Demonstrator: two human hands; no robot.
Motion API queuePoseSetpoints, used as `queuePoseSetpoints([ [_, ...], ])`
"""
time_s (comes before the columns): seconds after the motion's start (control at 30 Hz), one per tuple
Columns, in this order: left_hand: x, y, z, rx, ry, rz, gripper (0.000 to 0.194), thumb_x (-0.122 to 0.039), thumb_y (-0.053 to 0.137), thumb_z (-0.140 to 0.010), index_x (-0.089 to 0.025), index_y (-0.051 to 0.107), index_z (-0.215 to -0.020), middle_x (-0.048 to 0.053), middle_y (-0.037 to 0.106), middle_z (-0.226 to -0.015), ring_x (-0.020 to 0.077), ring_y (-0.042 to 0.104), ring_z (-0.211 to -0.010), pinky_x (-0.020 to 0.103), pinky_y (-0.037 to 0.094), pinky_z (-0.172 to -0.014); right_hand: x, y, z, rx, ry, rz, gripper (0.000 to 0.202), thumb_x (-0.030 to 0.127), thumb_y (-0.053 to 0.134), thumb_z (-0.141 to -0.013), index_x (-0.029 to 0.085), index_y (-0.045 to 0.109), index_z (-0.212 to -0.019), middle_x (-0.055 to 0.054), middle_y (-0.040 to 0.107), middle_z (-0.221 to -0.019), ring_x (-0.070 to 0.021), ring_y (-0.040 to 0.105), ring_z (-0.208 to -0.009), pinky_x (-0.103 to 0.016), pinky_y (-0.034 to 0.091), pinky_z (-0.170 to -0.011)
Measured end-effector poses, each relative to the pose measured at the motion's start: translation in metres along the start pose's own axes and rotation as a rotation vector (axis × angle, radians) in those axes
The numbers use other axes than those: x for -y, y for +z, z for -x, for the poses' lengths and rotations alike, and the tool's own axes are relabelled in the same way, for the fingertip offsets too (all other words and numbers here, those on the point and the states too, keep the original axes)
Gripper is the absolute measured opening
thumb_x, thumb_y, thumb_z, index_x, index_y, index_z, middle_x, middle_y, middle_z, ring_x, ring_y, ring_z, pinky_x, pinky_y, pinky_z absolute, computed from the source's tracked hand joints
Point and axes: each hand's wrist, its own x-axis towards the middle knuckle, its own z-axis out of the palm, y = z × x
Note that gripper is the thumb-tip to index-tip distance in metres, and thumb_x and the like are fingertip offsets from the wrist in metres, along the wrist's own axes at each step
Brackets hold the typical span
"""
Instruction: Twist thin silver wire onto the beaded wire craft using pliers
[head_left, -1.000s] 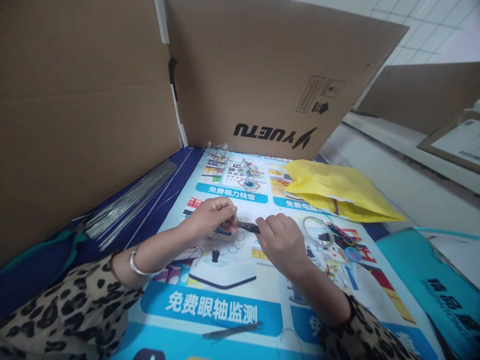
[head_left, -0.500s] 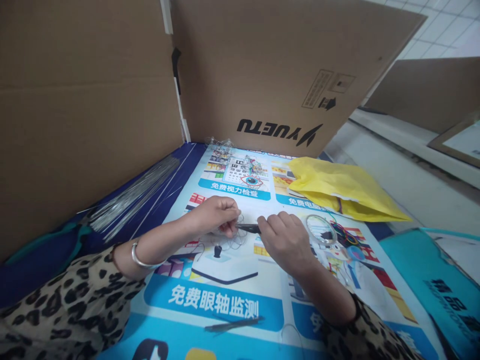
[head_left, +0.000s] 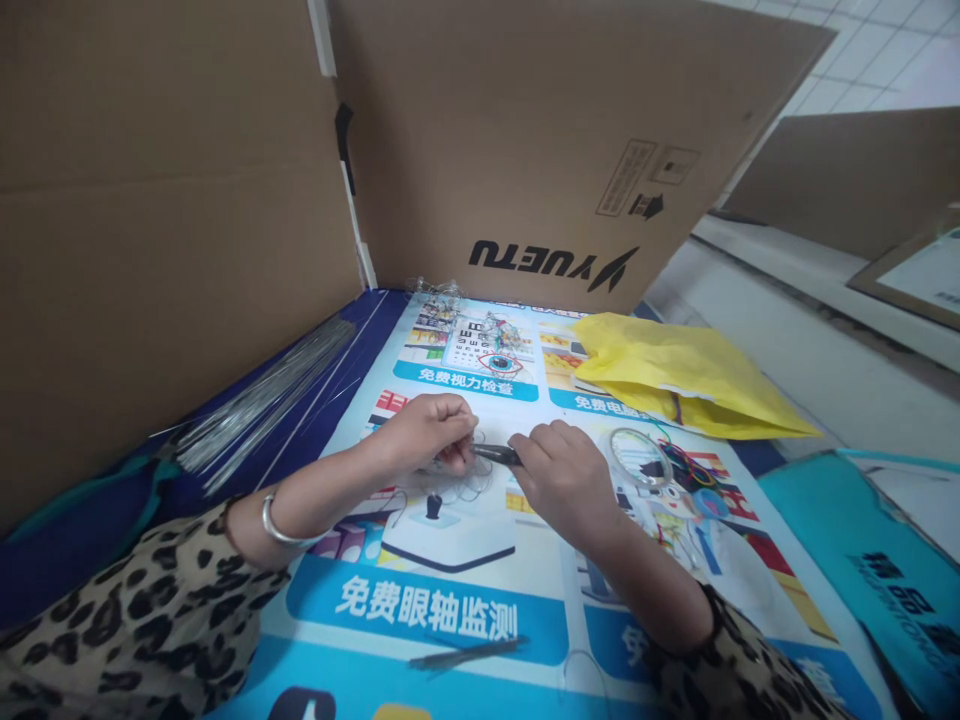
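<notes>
My right hand [head_left: 566, 480] is closed around a pair of pliers, its handles hidden in the fist. The dark, narrow jaws of the pliers [head_left: 496, 454] point left and reach my left hand's fingertips. My left hand [head_left: 439, 435] pinches thin wire [head_left: 474, 484], which loops out below and beside the fingers. Exactly where the jaw tips meet the wire is too small to make out. Below the hands, a few short dark strips [head_left: 469, 654] lie on the printed sheet [head_left: 450, 540].
Straight silvery wires [head_left: 262, 400] lie in a bundle at left. Tangled wire [head_left: 506, 332] sits at the back, before a cardboard wall [head_left: 525, 150]. To the right are a wire coil [head_left: 640, 458], coloured cords [head_left: 697, 470], a yellow bag [head_left: 682, 375] and a teal bag [head_left: 847, 540].
The pliers have turned slightly in my right hand, so their jaws show broader. Both hands otherwise keep nearly the same place, and the view has shifted a little.
</notes>
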Motion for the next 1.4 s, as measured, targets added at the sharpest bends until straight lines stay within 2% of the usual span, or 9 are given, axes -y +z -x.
queuePoseSetpoints([
  [0.17,0.0048,-0.0014,-0.0018,-0.021,0.059,-0.035,0.019,-0.029,0.051,-0.081,-0.014,0.051,-0.068,-0.002,0.059,-0.057,0.0077,0.057,-0.045,0.016,0.044,-0.046,0.0016,0.0022,0.0007,0.041,0.051,-0.082,0.015,0.025,0.052,-0.084,0.018,0.059,-0.074,-0.004,0.053,-0.069,-0.0178,0.042,-0.071,-0.031,0.029,-0.065],
  [0.37,0.0052,0.0011,-0.0020,-0.016,0.026,-0.041,0.020,-0.029,0.051,-0.080,-0.014,0.051,-0.067,-0.001,0.059,-0.055,0.0083,0.056,-0.043,0.017,0.042,-0.044,0.0020,0.0009,-0.0004,0.024,-0.004,0.013,0.009,0.018,0.052,-0.082,0.018,0.059,-0.076,-0.003,0.052,-0.067,-0.0181,0.040,-0.069,-0.032,0.027,-0.063],
  [0.6,0.0037,0.0014,-0.0006,-0.010,0.021,-0.038,0.020,-0.030,0.052,-0.078,-0.014,0.052,-0.066,-0.002,0.058,-0.054,0.0083,0.055,-0.042,0.017,0.042,-0.043,0.0018,0.0011,0.0018,-0.003,-0.046,0.077,0.012,0.014,0.049,-0.083,0.018,0.058,-0.076,-0.003,0.050,-0.066,-0.0174,0.039,-0.067,-0.032,0.025,-0.062],
  [0.93,0.0021,0.0037,0.0014,-0.004,0.002,0.033,0.022,-0.031,0.051,-0.079,-0.014,0.049,-0.064,-0.001,0.058,-0.055,0.0071,0.054,-0.042,0.016,0.041,-0.045,-0.0051,-0.0068,0.0027,-0.197,-0.189,0.252,0.011,0.016,0.053,-0.084,0.013,0.061,-0.090,-0.001,0.048,-0.061,-0.0149,0.037,-0.062,-0.033,0.022,-0.057],
  [1.1,-0.0016,0.0044,0.0036,-0.021,0.009,0.058,0.023,-0.031,0.052,-0.079,-0.014,0.049,-0.065,-0.001,0.057,-0.056,0.0071,0.054,-0.043,0.016,0.041,-0.046,-0.0018,-0.0038,0.0025,-0.143,-0.123,0.219,0.011,0.015,0.053,-0.084,0.013,0.061,-0.091,-0.002,0.051,-0.065,-0.0157,0.039,-0.066,-0.033,0.025,-0.060],
  [1.4,0.0000,0.0047,0.0026,0.004,-0.009,0.070,0.024,-0.032,0.053,-0.079,-0.014,0.049,-0.064,-0.001,0.057,-0.055,0.0070,0.053,-0.043,0.017,0.040,-0.046,-0.0025,0.0008,0.0036,-0.096,-0.100,0.171,0.014,0.014,0.049,-0.085,0.014,0.061,-0.091,-0.003,0.051,-0.067,-0.0163,0.039,-0.067,-0.033,0.025,-0.061],
])
